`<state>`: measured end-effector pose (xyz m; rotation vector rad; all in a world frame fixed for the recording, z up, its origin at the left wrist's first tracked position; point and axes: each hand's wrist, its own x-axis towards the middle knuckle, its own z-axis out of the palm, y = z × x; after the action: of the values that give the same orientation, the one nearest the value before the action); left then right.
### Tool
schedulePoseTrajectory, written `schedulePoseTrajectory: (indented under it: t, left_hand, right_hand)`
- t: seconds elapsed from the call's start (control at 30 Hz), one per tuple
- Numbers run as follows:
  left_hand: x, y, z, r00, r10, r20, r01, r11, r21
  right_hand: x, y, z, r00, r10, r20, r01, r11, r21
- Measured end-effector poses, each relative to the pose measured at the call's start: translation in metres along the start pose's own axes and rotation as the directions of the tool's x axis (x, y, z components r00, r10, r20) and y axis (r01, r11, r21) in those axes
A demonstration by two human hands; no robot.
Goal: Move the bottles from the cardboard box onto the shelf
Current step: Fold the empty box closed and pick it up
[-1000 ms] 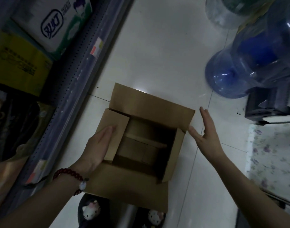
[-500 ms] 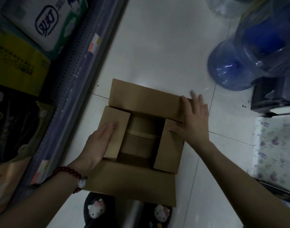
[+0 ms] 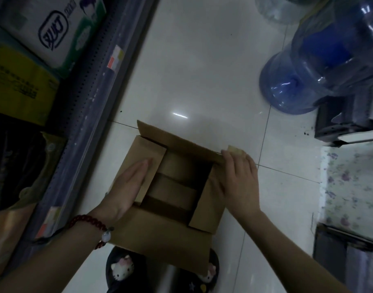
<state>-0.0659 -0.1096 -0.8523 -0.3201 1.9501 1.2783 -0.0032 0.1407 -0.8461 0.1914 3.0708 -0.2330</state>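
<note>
Nearest, slippers point(image 3: 120, 268): cat-faced, toes tucked under the box's near flap; the person stands right over it.
Wrist: a red bead bracelet point(image 3: 90, 224) on the left arm.
Box point(image 3: 160, 240): on the floor tiles, flaps partly folded in; inside I see only bare cardboard and shadow, no bottles, so it looks emptied.
Left hand point(image 3: 128, 185): fingers straight and together, palm flat on the left flap, likely pressing it down to close it.
Right hand point(image 3: 238, 185): lies over the right flap and far corner, fingers bent over the edge; whether it really grips I cannot tell. It seems to be folding that side in.
Shelf point(image 3: 92, 102): just left of the box, holding a tissue pack point(image 3: 52, 32) and yellow carton point(image 3: 18, 85); no bottles show on it.
Farthest, jugs point(image 3: 308, 81): blue water jugs lying at the right, well apart.
</note>
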Motion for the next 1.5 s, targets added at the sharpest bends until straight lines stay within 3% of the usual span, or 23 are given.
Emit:
schedulePoseTrajectory:
  t: [0.13,0.27,0.37,0.5,0.6,0.83,1.03,1.17,1.37,1.5]
  left_hand:
    - [0.0,0.002,-0.001,0.999,0.025,0.044,-0.023,0.998,-0.061]
    - [-0.003,0.004,-0.002,0.955,0.096,-0.281,-0.081,0.995,0.066]
    - [-0.008,0.003,-0.01,0.882,0.234,-0.409,-0.145,0.961,0.236]
    - [-0.004,0.004,-0.023,0.972,0.209,-0.105,-0.171,0.942,0.289]
    - [0.009,0.003,-0.023,0.993,0.115,0.007,-0.111,0.936,0.334]
    - [0.029,0.03,-0.01,0.998,0.052,0.024,-0.057,0.946,0.319]
    - [0.032,0.03,-0.008,0.999,0.033,-0.006,-0.03,0.962,0.271]
    - [0.032,0.028,-0.011,1.0,0.031,0.001,-0.03,0.967,0.253]
    - [0.031,0.028,-0.017,0.997,0.061,0.051,-0.074,0.942,0.328]
    - [0.031,0.033,-0.02,0.998,0.017,0.065,-0.033,0.967,0.254]
  right_hand:
    - [-0.039,-0.021,0.005,0.992,0.047,0.118,-0.062,0.99,0.123]
    - [-0.069,-0.029,0.025,0.904,-0.01,0.427,-0.063,0.986,0.157]
    - [-0.068,-0.021,0.04,0.863,-0.036,0.503,-0.044,0.988,0.147]
    - [-0.038,-0.014,0.048,0.877,-0.066,0.476,0.029,0.996,0.084]
    - [-0.007,-0.001,0.048,0.892,-0.11,0.439,0.123,0.992,-0.001]
    - [0.03,0.014,0.027,0.88,-0.07,0.469,0.033,0.996,0.088]
    - [-0.018,-0.025,0.016,0.849,-0.28,0.448,0.1,0.918,0.384]
    - [-0.05,-0.036,0.021,0.794,-0.375,0.479,0.183,0.898,0.4]
    - [-0.033,-0.023,0.005,0.903,-0.31,0.298,0.199,0.916,0.349]
    - [0.0,-0.006,-0.006,0.974,-0.197,0.111,0.154,0.939,0.308]
